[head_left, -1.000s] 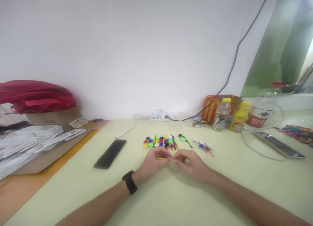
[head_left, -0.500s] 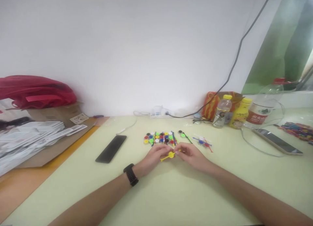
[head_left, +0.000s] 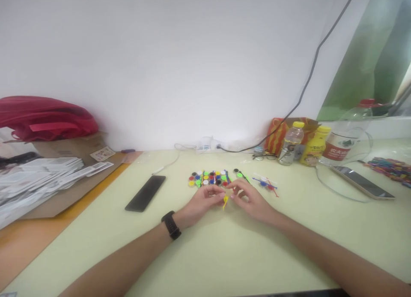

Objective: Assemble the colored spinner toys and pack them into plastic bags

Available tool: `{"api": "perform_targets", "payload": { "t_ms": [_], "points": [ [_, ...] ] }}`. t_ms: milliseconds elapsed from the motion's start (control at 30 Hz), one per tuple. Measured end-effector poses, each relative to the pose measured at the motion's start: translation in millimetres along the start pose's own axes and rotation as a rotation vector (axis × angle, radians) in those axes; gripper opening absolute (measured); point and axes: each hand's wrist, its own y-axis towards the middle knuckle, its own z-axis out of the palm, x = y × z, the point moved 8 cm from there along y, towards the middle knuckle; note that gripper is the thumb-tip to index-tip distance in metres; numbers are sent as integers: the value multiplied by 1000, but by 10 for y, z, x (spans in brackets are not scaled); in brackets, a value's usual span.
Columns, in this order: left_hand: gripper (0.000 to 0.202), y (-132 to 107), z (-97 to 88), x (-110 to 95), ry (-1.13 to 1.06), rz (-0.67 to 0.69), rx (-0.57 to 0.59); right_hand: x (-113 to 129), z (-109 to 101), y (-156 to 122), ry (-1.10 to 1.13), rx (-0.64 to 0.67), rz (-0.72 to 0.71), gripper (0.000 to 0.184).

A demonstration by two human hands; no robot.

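Between the thumb and fingers of my left hand (head_left: pixel 201 205) is a small yellow plastic arrow with a round disc (head_left: pixel 225 199), its thin end pointing down. My right hand (head_left: pixel 253 201) is close on the other side, thumb and index finger apart; whether a fingertip touches the yellow piece is hard to see. Just beyond my hands lies a cluster of coloured discs and thin sticks (head_left: pixel 206 182). To its right are a green disc (head_left: pixel 239 175) beside a black one, then blue and red arrow pieces (head_left: pixel 263 184).
A black phone (head_left: pixel 146 193) lies left, near stacked printed sheets (head_left: pixel 61 170) and a red bag (head_left: pixel 48 119). On the right stand bottles (head_left: pixel 291 143), a large jug (head_left: pixel 342 142), another phone (head_left: pixel 362 183) and a colourful pile (head_left: pixel 390 169). A cable (head_left: pixel 310 78) runs down the wall.
The yellow arrow has turned from lying sideways across both hands to pointing down. My right thumb and index finger have spread and moved off its end.
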Motion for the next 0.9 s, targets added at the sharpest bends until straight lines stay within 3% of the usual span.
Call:
{"api": "perform_targets", "payload": {
  "t_ms": [367, 433, 500, 633, 700, 767, 800, 900],
  "points": [
    [36, 22, -57, 7, -74, 33, -40, 41, -11, -67, 92, -14, 1, 69],
    [36, 43, -76, 34, -77, 33, -50, 20, -36, -68, 110, -29, 13, 61],
    [37, 64, -91, 71, -83, 25, -55, -26, -44, -56, 112, 3, 60, 36],
    [35, 85, -115, 106, -93, 21, -74, -112, -120, -10, 149, 6, 158, 64],
    [35, 83, -101, 98, -94, 11, -66, -85, -162, 10, 140, -35, 130, 55],
    [35, 77, -85, 79, -100, -1, -57, -59, -139, 8, 130, -37, 101, 32],
    [34, 74, -79, 68, -105, -4, -54, -58, -111, -3, 127, -29, 95, 34],
    [32, 71, -80, 48, -108, -6, -53, -61, -16, -50, 80, 16, 69, 62]
  ]
}}
